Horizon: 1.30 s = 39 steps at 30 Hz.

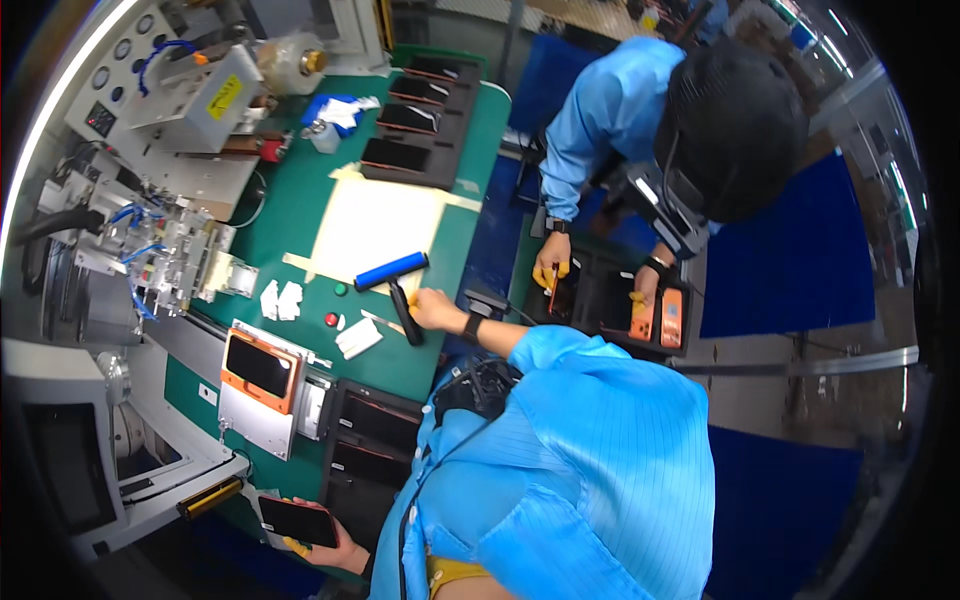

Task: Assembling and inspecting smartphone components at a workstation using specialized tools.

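Note:
Near the lower edge my left hand (338, 550) is closed around a phone (298, 521) with a dark screen and a reddish rim. Yellow covers show on its fingertips. My right hand (432, 310) reaches over the green table edge, its fingers closed at the black handle of a roller (392, 270) with a blue roll. Part of that grip is hidden. The roller's blue end lies at the lower edge of a cream-white sheet (378, 225) taped to the table. Between my hands, an orange frame with a phone (259, 368) in it rests on a metal fixture (270, 435).
Dark trays (375, 430) beside me and at the table's far end (425, 120) hold phones. White pads (358, 338), a red button (331, 319) and a green button (341, 289) sit near the roller. Machinery (150, 245) lines the left. A co-worker (620, 110) handles phones at another tray.

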Each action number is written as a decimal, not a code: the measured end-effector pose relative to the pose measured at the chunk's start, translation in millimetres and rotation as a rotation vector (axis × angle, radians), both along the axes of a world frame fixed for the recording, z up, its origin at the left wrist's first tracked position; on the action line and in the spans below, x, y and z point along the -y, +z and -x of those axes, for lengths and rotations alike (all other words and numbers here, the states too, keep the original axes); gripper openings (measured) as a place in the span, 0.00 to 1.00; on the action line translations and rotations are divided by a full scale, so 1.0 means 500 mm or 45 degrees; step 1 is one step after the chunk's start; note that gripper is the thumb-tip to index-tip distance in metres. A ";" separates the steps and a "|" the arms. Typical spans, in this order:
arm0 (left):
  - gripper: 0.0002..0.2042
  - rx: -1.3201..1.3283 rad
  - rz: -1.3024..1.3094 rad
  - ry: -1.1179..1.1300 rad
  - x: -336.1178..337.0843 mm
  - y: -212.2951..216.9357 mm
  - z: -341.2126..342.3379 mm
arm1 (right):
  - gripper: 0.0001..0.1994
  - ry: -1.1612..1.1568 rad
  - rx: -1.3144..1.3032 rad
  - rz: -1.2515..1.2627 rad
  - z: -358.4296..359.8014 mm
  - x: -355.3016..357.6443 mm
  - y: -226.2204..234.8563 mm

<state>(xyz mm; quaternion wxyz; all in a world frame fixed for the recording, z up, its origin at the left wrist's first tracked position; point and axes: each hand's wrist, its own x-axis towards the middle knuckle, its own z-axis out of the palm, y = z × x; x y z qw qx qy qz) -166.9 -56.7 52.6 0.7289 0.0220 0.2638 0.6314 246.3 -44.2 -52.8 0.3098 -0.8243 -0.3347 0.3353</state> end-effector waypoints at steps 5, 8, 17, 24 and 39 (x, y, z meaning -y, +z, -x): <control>0.26 -0.147 -0.221 -0.139 -0.003 0.016 0.023 | 0.11 0.044 0.078 0.146 0.017 -0.015 -0.034; 0.26 -0.056 -0.098 -0.131 -0.020 0.030 -0.003 | 0.12 0.007 0.065 0.233 -0.001 -0.008 -0.005; 0.27 0.079 -0.045 0.021 0.022 0.039 -0.033 | 0.18 -0.203 -0.383 0.114 0.005 -0.041 -0.078; 0.26 0.029 0.042 0.057 0.012 0.022 -0.047 | 0.17 -0.470 -0.463 0.004 0.001 -0.120 -0.062; 0.27 -1.029 0.020 0.675 -0.029 -0.109 -0.084 | 0.23 -0.238 -0.268 0.003 -0.113 -0.135 -0.127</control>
